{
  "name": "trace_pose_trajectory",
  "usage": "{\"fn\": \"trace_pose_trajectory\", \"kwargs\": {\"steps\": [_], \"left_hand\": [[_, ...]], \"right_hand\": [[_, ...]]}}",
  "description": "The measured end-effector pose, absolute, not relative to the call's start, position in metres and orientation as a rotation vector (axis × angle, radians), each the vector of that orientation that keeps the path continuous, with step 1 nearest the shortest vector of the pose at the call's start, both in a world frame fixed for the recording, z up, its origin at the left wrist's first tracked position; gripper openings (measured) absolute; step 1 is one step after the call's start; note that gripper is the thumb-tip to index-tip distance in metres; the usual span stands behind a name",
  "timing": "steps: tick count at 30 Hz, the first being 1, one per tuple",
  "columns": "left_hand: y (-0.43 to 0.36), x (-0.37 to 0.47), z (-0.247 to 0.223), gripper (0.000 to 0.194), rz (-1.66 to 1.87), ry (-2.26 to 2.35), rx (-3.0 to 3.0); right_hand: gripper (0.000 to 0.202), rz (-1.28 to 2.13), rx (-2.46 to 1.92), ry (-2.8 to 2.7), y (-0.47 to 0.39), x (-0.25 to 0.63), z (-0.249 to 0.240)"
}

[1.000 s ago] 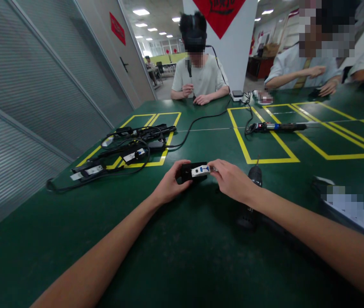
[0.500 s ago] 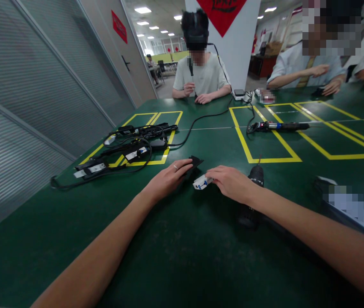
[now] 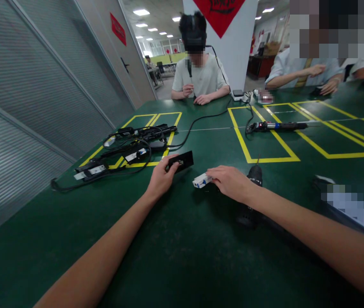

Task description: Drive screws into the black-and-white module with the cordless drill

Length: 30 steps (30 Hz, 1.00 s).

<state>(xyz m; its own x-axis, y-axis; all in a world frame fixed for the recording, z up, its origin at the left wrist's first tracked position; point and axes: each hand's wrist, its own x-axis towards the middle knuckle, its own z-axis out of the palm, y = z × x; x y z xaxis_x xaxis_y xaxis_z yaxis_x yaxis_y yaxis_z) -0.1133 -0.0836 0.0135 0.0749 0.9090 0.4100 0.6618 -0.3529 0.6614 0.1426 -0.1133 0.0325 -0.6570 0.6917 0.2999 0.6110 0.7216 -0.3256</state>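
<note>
My left hand point(image 3: 164, 175) is closed on a thin black rectangular plate point(image 3: 185, 160), thumb on its near face, tilted up above the table. To its right, my right hand point(image 3: 228, 182) grips the right end of a small white block with blue marks point(image 3: 202, 180), low over the table; its fingers cover part of the block. A black power drill point(image 3: 255, 176) lies beneath and behind my right wrist, its thin bit pointing away from me. My forearm hides part of its body.
Black devices with cables point(image 3: 137, 145) lie at the left within yellow tape outlines point(image 3: 156, 163) on the green table point(image 3: 169, 256). A slim black tool point(image 3: 284, 126) with a cord lies further right. Across the table, a person in a headset point(image 3: 201, 72) holds a screwdriver point(image 3: 190, 72).
My left hand has moved left, away from the white block, and turned the black plate so its broad face shows. My right hand and the block have stayed nearly still.
</note>
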Motion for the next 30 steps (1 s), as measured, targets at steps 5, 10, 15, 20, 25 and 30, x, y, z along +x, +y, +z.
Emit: {"fn": "trace_pose_trajectory", "kwargs": {"steps": [5, 10, 15, 20, 25, 30], "left_hand": [[-0.076, -0.120, 0.007, 0.040, 1.229, 1.712, 1.554], [-0.072, -0.128, 0.003, 0.040, 1.064, 1.835, 1.533], [-0.072, -0.128, 0.004, 0.038, 0.918, 1.934, 1.671], [-0.074, -0.123, 0.000, 0.034, 0.812, 1.934, 1.713], [-0.089, -0.116, 0.022, 0.032, 1.034, 1.978, 2.059], [-0.116, -0.095, 0.058, 0.024, 1.053, 1.644, 2.624]], "right_hand": [[0.024, 0.228, -1.098, -2.455, -0.115, 0.144, 0.038], [0.023, 0.171, -1.190, -2.396, -0.118, 0.144, 0.042], [0.025, 0.138, -1.236, -2.383, -0.118, 0.145, 0.042], [0.027, 0.128, -1.278, -2.373, -0.115, 0.149, 0.037], [0.027, 0.142, -1.314, -2.357, -0.112, 0.152, 0.034], [0.025, 0.184, -1.299, -2.364, -0.111, 0.154, 0.036]]}}
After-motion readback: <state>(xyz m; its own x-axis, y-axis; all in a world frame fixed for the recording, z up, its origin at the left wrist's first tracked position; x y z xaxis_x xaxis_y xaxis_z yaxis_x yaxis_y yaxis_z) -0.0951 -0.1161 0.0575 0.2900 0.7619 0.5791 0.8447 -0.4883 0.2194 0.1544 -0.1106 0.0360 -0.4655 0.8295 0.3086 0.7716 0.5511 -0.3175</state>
